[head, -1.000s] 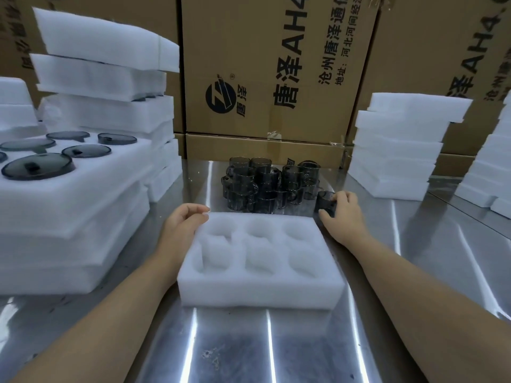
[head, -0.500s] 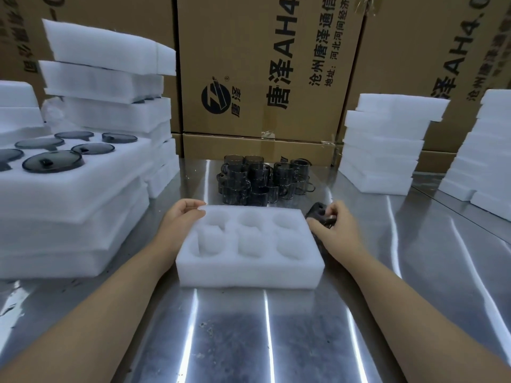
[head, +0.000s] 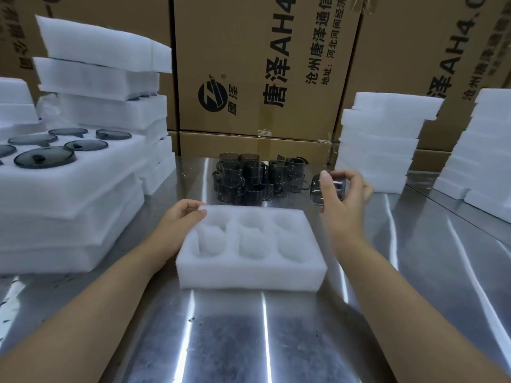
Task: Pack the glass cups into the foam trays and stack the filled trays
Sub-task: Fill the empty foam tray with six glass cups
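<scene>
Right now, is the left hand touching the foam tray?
Touching. The head view shows the left hand gripping the foam tray at its far left corner, with no gap.

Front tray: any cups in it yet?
Empty. The tray pockets show only white foam. The one cup picked up is in the right hand, off the tray's far right corner.

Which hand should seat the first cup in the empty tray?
Right. The right hand holds a glass cup just beyond the far right corner of the foam tray; the left hand grips its far left corner.
</scene>
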